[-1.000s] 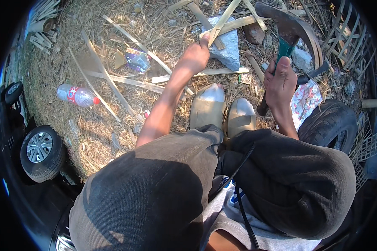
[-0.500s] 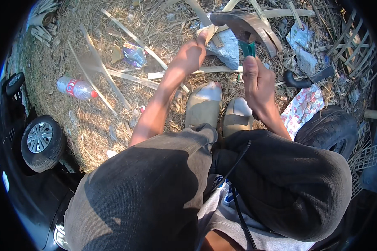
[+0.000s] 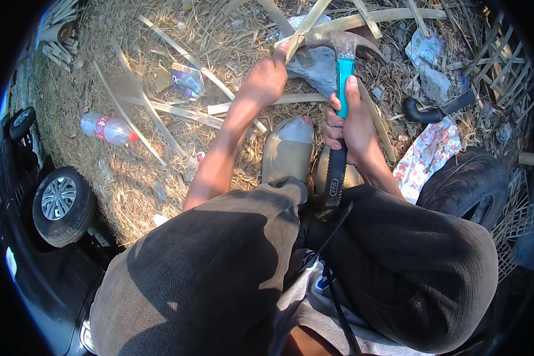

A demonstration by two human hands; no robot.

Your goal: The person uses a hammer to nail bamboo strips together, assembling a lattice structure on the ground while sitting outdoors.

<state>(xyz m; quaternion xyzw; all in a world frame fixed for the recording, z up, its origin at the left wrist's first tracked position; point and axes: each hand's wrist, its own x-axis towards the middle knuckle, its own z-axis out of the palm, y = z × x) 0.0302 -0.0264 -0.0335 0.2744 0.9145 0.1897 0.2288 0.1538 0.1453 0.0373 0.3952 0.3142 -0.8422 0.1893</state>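
My right hand (image 3: 357,127) is wrapped round the teal and black handle of a claw hammer (image 3: 345,74), thumb along the grip. The steel head lies low over a grey stone (image 3: 320,72), beside crossing bamboo strips. My left hand (image 3: 262,82) is closed, its thumb and fingers pinching a pale bamboo strip (image 3: 307,25) at the stone's upper left edge. Whether the hammer face touches the strip I cannot tell. More strips cross behind the stone, among them a long curved bamboo strip (image 3: 391,19).
Loose bamboo slats (image 3: 190,58) lie on dry grass at left, with a plastic bottle (image 3: 108,129) and a wrapper (image 3: 187,80). At right are a black-handled blade (image 3: 454,107), patterned cloth (image 3: 430,151), a tyre (image 3: 466,184) and woven bamboo lattice (image 3: 504,56). A dark vehicle (image 3: 35,279) stands far left.
The hammer has come down from its raised position, so its whole handle now shows. My right hand has lowered with it; my left hand stays nearly in place on the strip.
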